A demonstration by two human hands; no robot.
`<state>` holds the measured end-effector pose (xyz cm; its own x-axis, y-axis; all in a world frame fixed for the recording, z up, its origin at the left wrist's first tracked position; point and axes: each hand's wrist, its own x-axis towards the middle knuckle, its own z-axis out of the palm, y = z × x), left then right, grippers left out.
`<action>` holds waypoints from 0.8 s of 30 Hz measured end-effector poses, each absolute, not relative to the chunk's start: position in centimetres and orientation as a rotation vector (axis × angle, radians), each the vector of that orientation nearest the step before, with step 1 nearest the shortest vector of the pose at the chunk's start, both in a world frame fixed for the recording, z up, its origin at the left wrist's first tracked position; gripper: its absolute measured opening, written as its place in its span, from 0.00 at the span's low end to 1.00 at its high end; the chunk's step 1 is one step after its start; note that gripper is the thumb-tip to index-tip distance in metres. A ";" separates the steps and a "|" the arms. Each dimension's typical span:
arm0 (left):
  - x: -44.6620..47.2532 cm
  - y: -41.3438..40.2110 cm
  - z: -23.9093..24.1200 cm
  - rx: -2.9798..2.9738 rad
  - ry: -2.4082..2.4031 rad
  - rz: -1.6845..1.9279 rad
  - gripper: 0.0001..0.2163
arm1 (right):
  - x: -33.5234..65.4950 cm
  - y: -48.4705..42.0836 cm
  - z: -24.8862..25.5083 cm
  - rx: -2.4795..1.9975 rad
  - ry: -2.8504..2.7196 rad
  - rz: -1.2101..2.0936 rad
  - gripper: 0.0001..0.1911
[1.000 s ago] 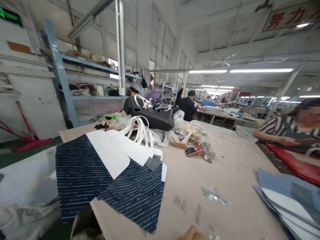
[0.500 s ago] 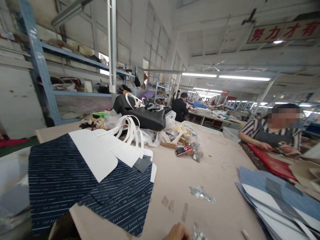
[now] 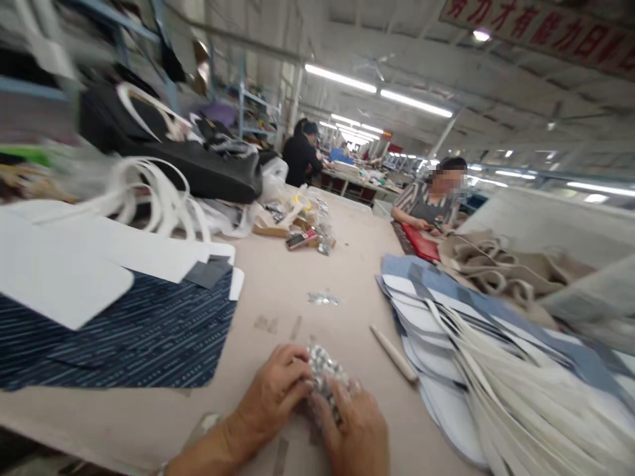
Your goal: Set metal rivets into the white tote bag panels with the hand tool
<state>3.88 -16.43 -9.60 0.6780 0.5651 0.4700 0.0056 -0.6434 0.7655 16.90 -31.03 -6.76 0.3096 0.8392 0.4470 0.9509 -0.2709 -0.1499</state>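
A pile of small shiny metal pieces (image 3: pixel 325 363) lies on the table in front of me, between my two hands. My left hand (image 3: pixel 270 396) is at its left edge, with thumb and fingertips drawn together. Over the right side of the pile, my right hand (image 3: pixel 354 423) has its fingers bent and its thumb among the pieces. Whatever either hand pinches is too small and blurred to make out. Farther up the table is a second, smaller heap of shiny pieces (image 3: pixel 323 298). A pale stick-like tool (image 3: pixel 394 355) rests to the right of my hands.
Dark blue printed panels (image 3: pixel 163 330) with white sheets and white straps (image 3: pixel 149 192) lie left. Light blue and white panels (image 3: pixel 421 330) with long pale straps (image 3: pixel 496 377) lie right. Beyond are a phone (image 3: pixel 301 239), a black bag (image 3: pixel 198 165) and a seated person (image 3: pixel 431 205).
The view has swung right and down. Both hands now show at the near pile of metal pieces; before, only part of one hand showed at the bottom edge.
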 end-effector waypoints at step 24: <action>4.1 -15.6 -9.2 2.071 0.435 0.830 0.10 | 16.7 -30.2 -4.6 -2.170 -1.638 -0.363 0.09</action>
<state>4.11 -15.62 -9.21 0.7200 0.5658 0.4018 0.0081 -0.5858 0.8105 16.71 -30.17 -4.65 0.2811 0.8563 0.4333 0.9592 -0.2361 -0.1556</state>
